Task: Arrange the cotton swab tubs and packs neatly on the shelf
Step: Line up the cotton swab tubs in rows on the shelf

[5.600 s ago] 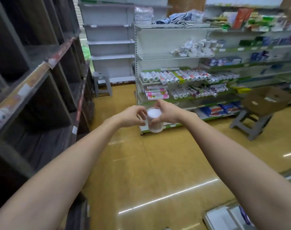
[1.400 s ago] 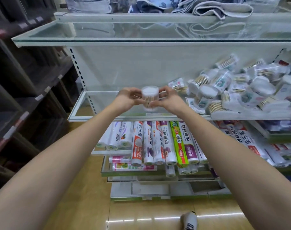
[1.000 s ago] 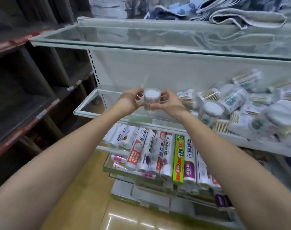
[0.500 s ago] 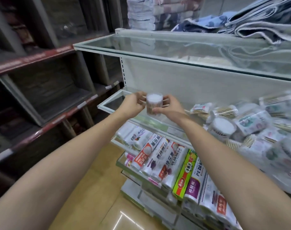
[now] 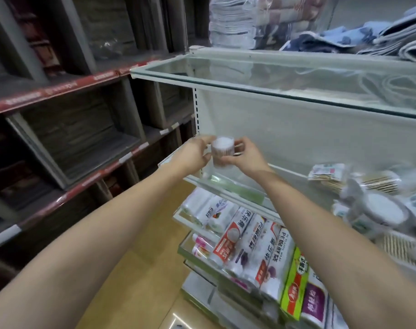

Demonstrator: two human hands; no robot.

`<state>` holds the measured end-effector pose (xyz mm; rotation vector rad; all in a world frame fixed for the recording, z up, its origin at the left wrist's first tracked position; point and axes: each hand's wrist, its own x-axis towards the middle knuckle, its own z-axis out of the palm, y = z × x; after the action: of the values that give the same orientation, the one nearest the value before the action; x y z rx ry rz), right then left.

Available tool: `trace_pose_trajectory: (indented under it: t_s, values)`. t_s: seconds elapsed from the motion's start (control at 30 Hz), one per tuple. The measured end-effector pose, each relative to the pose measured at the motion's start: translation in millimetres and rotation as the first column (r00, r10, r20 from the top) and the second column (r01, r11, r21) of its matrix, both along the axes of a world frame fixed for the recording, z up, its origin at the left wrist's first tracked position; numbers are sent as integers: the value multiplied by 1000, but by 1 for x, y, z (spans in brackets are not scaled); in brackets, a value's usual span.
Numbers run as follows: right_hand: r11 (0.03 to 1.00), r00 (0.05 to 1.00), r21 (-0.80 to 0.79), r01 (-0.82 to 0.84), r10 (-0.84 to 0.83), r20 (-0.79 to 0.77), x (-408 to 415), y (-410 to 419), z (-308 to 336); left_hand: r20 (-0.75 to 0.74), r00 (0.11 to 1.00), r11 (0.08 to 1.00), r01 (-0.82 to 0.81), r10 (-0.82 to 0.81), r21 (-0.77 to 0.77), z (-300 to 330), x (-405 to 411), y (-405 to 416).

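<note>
Head view — small clear round tub of cotton swabs (image 5: 223,151), white lid up, long axis upright, pinched between left hand (image 5: 192,155) and right hand (image 5: 245,156), fingers curled on its sides. Position: above the bare left end of the white glass-fronted shelf (image 5: 228,186). Jumbled heap of swab tubs and packs (image 5: 373,200) — well to the right.
</note>
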<state>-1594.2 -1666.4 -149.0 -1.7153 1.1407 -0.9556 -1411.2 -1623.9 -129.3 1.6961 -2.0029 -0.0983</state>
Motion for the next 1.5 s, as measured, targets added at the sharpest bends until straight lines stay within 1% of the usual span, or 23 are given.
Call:
trace_pose_trajectory:
  t_s: [0.1,0.17,0.23,0.27,0.33,0.47,0.57,0.67,0.7,0.83,0.93,1.0,1.13,1.23,1.3,1.43,1.5]
  values:
    - [999,999,20,48,-49,4,21,-14,-3,-159,987,1000,26,-24,9,2,19,-22]
    - [995,996,36,90,-90,1,35,-23,-5,-199,979,998,44,-36,36,6,31,-40]
    - [990,991,41,136,-136,1,49,-32,-6,-212,974,995,94,-83,41,9,44,-59]
    - [986,987,42,161,-162,-1,56,-38,-6,-238,967,993,104,-89,50,8,51,-68]
    - [975,975,37,221,-221,-9,71,-47,-7,-339,936,990,122,-90,74,5,63,-81]
    - [960,961,29,277,-277,-10,96,-58,-7,-539,835,977,190,-112,92,1,80,-95]
    - [953,953,35,302,-302,9,109,-63,-7,-694,714,959,251,-90,134,-1,92,-110]
    - [941,941,26,338,-339,22,117,-67,-9,-775,628,930,321,-67,180,-2,101,-124]
    - [939,939,23,344,-344,14,119,-68,-9,-780,623,925,330,-64,187,-1,103,-127]
    - [935,934,17,354,-352,-69,122,-73,-4,-750,657,934,308,-71,182,-2,105,-137]
    - [936,925,-1,351,-347,-154,121,-77,0,-775,629,924,330,-63,193,-4,107,-143]
    - [936,916,-15,352,-348,-201,123,-80,2,-762,644,920,337,-72,198,-7,110,-149]
    - [932,905,20,362,-347,-246,130,-86,3,-657,747,923,317,-101,217,-11,116,-160]
    - [929,897,39,368,-344,-278,133,-90,4,-549,824,925,307,-140,224,-11,120,-163]
    - [923,888,48,382,-352,-296,133,-93,4,-493,854,926,307,-166,221,-9,122,-161]
    - [924,889,47,379,-350,-296,133,-95,6,-398,901,959,247,-173,142,-2,124,-158]
    - [928,891,31,372,-348,-292,133,-95,8,-363,912,960,251,-191,125,-1,125,-157]
